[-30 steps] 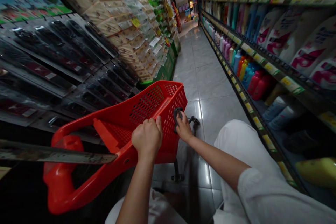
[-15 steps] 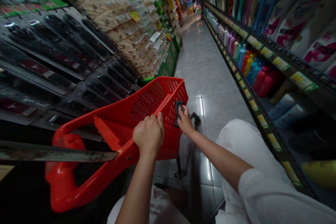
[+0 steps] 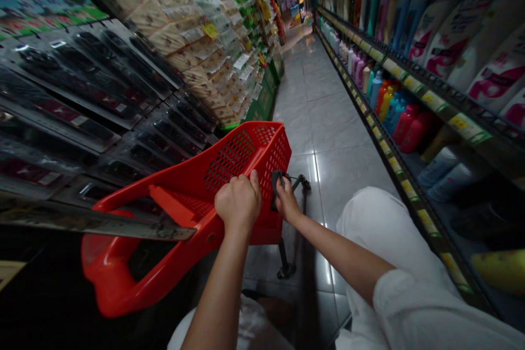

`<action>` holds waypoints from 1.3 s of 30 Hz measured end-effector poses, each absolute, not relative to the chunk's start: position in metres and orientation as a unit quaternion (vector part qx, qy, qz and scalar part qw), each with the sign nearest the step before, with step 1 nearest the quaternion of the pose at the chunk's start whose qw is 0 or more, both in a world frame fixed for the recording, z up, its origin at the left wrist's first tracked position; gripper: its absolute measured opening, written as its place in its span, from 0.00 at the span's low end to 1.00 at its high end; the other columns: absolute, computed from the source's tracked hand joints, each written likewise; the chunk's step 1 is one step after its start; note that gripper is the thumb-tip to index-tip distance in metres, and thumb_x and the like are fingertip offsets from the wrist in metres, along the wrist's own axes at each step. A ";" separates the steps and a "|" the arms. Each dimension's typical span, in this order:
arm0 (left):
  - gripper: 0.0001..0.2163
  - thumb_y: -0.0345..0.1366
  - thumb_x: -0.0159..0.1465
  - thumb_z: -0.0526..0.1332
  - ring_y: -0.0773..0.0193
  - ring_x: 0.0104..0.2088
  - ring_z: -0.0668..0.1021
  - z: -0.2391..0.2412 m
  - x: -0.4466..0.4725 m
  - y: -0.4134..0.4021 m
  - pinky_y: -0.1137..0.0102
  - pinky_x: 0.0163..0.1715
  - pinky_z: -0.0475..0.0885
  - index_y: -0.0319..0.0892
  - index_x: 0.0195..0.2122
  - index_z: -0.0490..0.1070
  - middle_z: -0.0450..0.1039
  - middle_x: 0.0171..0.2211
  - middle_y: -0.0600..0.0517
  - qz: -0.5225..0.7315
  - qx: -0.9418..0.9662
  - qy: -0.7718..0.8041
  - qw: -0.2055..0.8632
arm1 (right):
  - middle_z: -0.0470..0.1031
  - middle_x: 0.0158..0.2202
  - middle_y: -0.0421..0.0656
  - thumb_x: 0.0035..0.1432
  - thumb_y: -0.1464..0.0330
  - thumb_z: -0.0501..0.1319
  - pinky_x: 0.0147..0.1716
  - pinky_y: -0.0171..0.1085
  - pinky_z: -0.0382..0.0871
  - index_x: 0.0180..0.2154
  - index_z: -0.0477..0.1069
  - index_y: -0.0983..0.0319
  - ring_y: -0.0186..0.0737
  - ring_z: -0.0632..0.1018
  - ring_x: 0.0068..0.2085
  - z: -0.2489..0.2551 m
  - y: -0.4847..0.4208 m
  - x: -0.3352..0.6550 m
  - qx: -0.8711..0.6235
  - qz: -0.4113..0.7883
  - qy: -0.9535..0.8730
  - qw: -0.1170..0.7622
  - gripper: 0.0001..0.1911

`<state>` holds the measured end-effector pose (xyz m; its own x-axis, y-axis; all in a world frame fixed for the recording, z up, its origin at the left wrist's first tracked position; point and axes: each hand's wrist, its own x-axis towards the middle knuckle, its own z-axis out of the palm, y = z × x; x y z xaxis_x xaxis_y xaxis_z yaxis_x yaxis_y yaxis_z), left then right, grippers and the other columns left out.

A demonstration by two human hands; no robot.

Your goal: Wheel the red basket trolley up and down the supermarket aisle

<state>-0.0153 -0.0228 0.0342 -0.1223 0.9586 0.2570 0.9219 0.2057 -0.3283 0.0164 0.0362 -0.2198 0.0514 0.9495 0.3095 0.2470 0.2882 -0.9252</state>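
A red plastic shopping cart (image 3: 164,175) stands tilted in front of me, its handle end at the lower left. My left hand (image 3: 238,199) is wrapped round the near top rim of its basket. My right hand (image 3: 287,199) presses a folded dark grey cloth (image 3: 276,183) against the outside of the perforated basket wall, near its far end. Some of the cloth is hidden behind my fingers. Inside, the basket shows a red flap (image 3: 174,205) near the handle.
Shelves of bottles (image 3: 404,120) with price tags line the right side. Packaged dark goods (image 3: 102,71) hang at the left, beside stacked beige packs (image 3: 184,38). A metal bar (image 3: 123,227) crosses at the cart's handle. Grey tiled floor (image 3: 328,98) runs ahead.
My right hand and the cloth have slid slightly down along the basket's outer wall. The cart's handle end has shifted a little right and up in view. My left hand keeps its grip.
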 end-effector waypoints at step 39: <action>0.24 0.39 0.70 0.43 0.47 0.38 0.82 0.035 -0.010 -0.005 0.64 0.33 0.70 0.35 0.41 0.79 0.80 0.37 0.37 0.036 -0.596 -0.780 0.187 | 0.44 0.72 0.51 0.49 0.80 0.57 0.68 0.52 0.57 0.71 0.47 0.59 0.52 0.53 0.72 -0.204 -0.032 -0.006 -0.420 0.284 -0.674 0.536 0.49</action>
<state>-0.0104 -0.0054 0.0352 -0.2183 0.9436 0.2487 0.9165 0.2859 -0.2800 -0.0064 -0.0324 -0.2039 -0.0712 0.8721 0.4841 0.2618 0.4847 -0.8346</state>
